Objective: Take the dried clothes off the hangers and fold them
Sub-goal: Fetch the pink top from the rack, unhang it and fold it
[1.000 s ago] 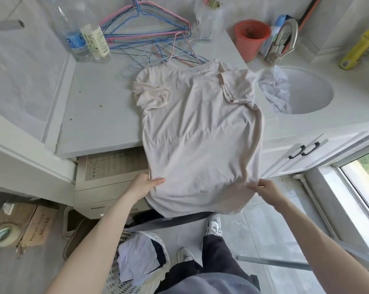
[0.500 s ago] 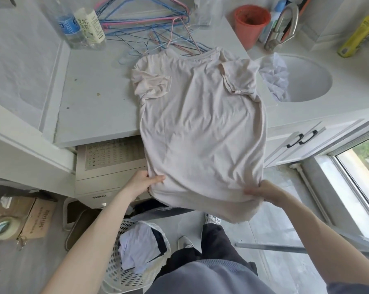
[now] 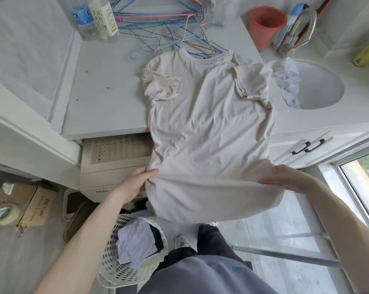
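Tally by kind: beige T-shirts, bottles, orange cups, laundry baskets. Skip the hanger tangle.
Beige T-shirt: 1
Bottles: 2 (clear bottle, white bottle)
Orange cup: 1
Laundry basket: 1
Total: 5

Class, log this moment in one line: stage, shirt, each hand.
stage: folding | T-shirt: sleeves folded in, collar end on counter | left hand: grips lower side | right hand: grips lower side

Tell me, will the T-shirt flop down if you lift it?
Probably floppy: the T-shirt droops and wrinkles between the left hand and right hand. Likely light too, since a pinch at each edge holds its hanging hem.
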